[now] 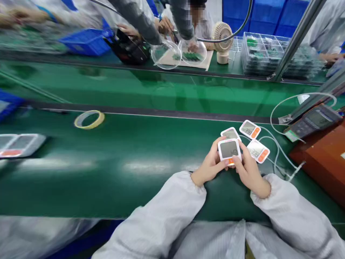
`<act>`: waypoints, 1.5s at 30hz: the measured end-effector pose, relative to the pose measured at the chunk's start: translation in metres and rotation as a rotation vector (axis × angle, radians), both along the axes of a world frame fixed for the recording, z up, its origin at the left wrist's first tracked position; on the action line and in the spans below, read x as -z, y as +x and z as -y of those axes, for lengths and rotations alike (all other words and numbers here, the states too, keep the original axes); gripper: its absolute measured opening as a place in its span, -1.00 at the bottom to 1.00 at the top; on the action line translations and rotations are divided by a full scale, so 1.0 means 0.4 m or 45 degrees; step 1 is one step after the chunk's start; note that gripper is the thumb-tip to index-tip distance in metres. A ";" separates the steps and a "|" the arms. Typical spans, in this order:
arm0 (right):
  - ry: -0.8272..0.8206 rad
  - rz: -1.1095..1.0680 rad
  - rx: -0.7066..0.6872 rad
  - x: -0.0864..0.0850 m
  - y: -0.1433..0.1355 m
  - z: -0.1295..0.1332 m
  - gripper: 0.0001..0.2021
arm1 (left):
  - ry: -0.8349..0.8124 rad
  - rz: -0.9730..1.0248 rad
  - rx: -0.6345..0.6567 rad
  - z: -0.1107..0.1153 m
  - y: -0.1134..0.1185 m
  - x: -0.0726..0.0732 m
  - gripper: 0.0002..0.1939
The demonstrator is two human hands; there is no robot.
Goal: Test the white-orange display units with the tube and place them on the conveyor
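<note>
My left hand (208, 166) and my right hand (249, 172) together hold a small white monitor unit (229, 150) with a grey screen and an orange button, just above the green bench mat. Three similar white units lie right behind it: one (230, 133) touching its top edge, one (250, 129) farther back with digits lit, and one (258, 150) beside my right hand, also showing digits. White cables (277, 151) run from these units to the right.
A roll of yellow tape (89, 119) lies at the left, and another white device (18, 144) sits at the far left. A grey meter (314, 121) rests on a brown box (325, 158) at the right. Across the green conveyor, other people work by clear domes, a small fan (222, 39) and stacked trays (265, 50).
</note>
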State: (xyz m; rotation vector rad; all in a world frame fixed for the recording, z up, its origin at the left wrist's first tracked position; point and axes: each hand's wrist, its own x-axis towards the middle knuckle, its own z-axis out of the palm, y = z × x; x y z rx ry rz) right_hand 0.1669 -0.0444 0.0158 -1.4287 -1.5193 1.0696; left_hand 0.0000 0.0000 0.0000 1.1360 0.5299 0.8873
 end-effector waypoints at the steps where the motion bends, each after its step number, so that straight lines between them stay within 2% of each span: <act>1: 0.005 0.008 0.003 -0.001 0.000 0.000 -0.44 | 0.000 -0.004 -0.001 0.002 -0.001 -0.001 -0.28; 45: 0.031 0.044 0.003 -0.009 -0.002 0.001 -0.44 | 0.009 -0.050 -0.018 0.004 -0.007 -0.007 -0.25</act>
